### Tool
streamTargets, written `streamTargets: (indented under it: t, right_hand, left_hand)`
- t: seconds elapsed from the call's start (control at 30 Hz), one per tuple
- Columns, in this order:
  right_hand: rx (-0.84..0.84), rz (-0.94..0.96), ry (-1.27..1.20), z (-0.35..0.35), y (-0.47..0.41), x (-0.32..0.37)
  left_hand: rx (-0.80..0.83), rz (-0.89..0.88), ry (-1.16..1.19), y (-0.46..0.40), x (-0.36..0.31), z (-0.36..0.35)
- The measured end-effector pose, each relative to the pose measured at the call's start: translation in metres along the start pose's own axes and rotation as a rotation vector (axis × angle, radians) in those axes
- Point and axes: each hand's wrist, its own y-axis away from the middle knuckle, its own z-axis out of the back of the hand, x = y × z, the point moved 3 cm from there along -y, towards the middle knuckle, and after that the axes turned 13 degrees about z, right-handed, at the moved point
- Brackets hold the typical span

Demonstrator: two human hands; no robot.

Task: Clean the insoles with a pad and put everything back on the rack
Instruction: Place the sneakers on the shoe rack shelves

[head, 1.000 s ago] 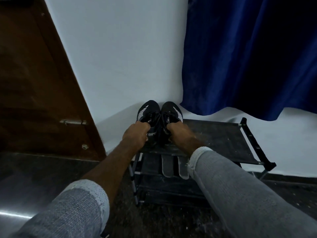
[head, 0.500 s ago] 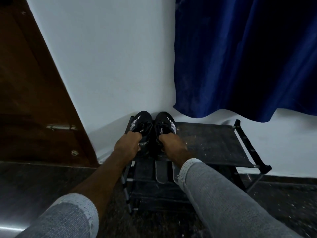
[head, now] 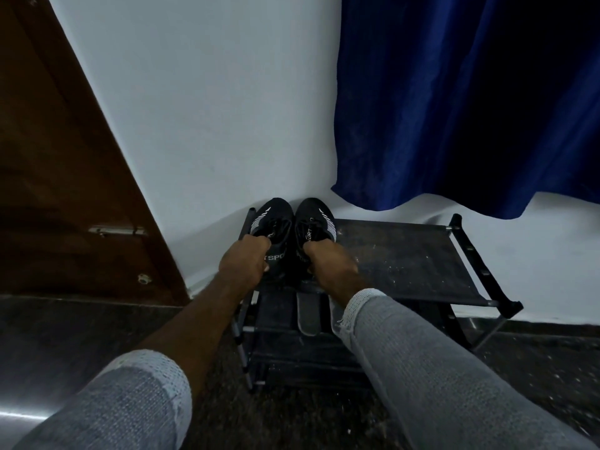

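Two black sports shoes with white stripes stand side by side at the left end of the black rack's top shelf (head: pixel 418 254), toes to the wall. My left hand (head: pixel 243 264) grips the heel collar of the left shoe (head: pixel 271 219). My right hand (head: pixel 328 261) grips the heel collar of the right shoe (head: pixel 316 219). On the shelf below, two grey insoles (head: pixel 306 315) lie with their ends sticking out toward me; my right sleeve covers most of the right-hand one. No pad is in view.
A white wall stands right behind the rack. A brown wooden door (head: pixel 65 190) with a metal latch is at the left. A dark blue curtain (head: pixel 454 102) hangs above the rack's right half. The floor is dark and speckled.
The view has shifted slightly, so the rack and shoes sit lower in the frame. Both hands keep their hold on the shoes at the shelf's left end.
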Motion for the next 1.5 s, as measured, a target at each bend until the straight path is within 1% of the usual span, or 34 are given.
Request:
streamTargets:
  t: [0.4,0.9,1.17,1.33,1.4,1.5]
  right_hand:
    - [-0.031,-0.004,0.005,0.000,0.000,0.001]
    - [-0.053,-0.045,0.047,-0.003,-0.001,0.001]
    - [-0.022,-0.047,0.073,-0.003,-0.001,-0.004]
    - [0.036,-0.053,0.092,-0.003,-0.002,-0.005]
    - [0.018,-0.042,0.100,-0.002,-0.001,-0.003]
    - [-0.092,-0.031,0.156,0.007,0.004,0.006]
  left_hand:
    - [-0.001,0.018,0.042,-0.005,0.003,-0.004]
    - [-0.026,0.008,0.042,-0.007,0.007,-0.008]
    - [-0.033,-0.003,0.072,-0.010,0.009,-0.013]
    - [-0.022,-0.014,0.069,-0.002,0.008,-0.012]
    - [-0.027,-0.016,0.078,0.005,0.009,-0.008]
    - [-0.090,-0.020,0.127,0.021,0.017,0.002]
